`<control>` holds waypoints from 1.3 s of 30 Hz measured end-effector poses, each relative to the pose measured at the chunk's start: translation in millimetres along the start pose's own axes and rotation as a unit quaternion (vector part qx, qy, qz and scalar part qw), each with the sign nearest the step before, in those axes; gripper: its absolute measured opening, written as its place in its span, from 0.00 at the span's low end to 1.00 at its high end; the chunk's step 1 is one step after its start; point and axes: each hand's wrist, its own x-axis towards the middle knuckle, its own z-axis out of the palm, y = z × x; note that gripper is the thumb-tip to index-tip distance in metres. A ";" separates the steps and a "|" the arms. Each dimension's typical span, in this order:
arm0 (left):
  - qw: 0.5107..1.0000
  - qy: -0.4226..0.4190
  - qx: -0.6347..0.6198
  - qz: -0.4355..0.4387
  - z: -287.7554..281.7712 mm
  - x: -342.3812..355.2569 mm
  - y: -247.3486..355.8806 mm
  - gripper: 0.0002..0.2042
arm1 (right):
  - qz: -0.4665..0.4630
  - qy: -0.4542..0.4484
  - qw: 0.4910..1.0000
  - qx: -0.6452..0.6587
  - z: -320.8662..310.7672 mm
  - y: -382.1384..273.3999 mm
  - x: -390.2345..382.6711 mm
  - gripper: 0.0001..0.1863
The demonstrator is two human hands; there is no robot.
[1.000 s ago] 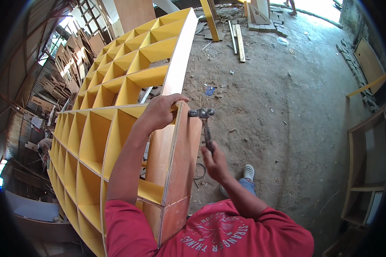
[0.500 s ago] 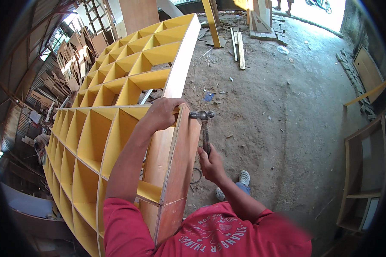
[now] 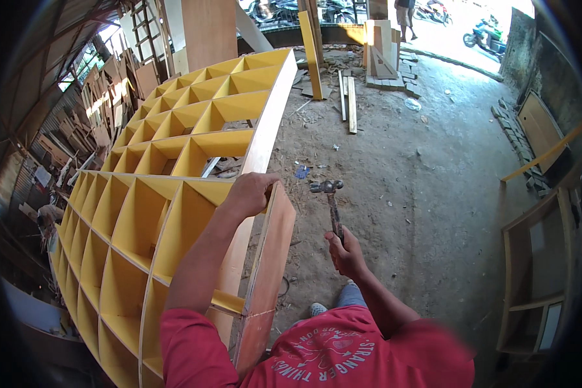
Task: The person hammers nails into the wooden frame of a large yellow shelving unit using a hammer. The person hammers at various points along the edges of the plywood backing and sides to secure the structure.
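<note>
A ball-peen hammer (image 3: 335, 213) with a dark handle stands upright in my right hand (image 3: 347, 252), which is closed around the grip. Its metal head is apart from the reddish wooden end panel (image 3: 273, 258), off to the panel's right. My left hand (image 3: 247, 194) is wrapped over the far top corner of that panel, where it meets the frame; some fingertips are hidden. The panel caps the right end of a large yellow grid frame (image 3: 152, 279) with many open square compartments. Behind it is a second yellow grid section (image 3: 200, 107) with a pale wooden side.
Loose wooden strips (image 3: 350, 107) lie on the dusty floor ahead. A yellow post (image 3: 310, 58) leans beyond them. To the right is an open wooden cabinet (image 3: 540, 278). Scrap boards (image 3: 103, 97) are piled at the far left. A person's legs (image 3: 405, 19) and motorbikes (image 3: 485, 39) show outside.
My right hand has drawn the hammer away from the end panel, to the right. My left hand keeps its hold on the corner. The view has tilted up, showing more outside.
</note>
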 end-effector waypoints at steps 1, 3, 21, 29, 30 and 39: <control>1.000 0.007 0.006 0.008 0.6 -1.5 0.8 0.16 | 0.004 0.007 0.999 -0.046 -6.4 -3.8 -0.6 0.14; 1.000 0.012 0.009 0.025 -1.7 0.3 4.9 0.16 | -0.002 0.009 0.997 -0.082 -13.8 -14.4 3.3 0.16; 0.979 0.186 -0.052 -0.062 -67.5 -58.2 64.3 0.09 | -0.049 -0.089 0.976 -0.194 -115.8 -67.0 66.4 0.12; 0.910 0.240 -0.004 -0.339 -71.7 -238.9 167.0 0.11 | -0.175 -0.203 0.953 -0.145 -71.2 -54.4 110.7 0.05; 0.871 0.296 0.029 -0.390 -58.0 -263.3 180.8 0.11 | -0.101 -0.215 0.966 -0.106 -62.0 -62.6 105.3 0.06; 0.363 0.512 0.325 -0.707 119.3 -530.8 294.2 0.24 | -0.041 -0.319 0.947 -0.010 13.1 -52.9 52.1 0.06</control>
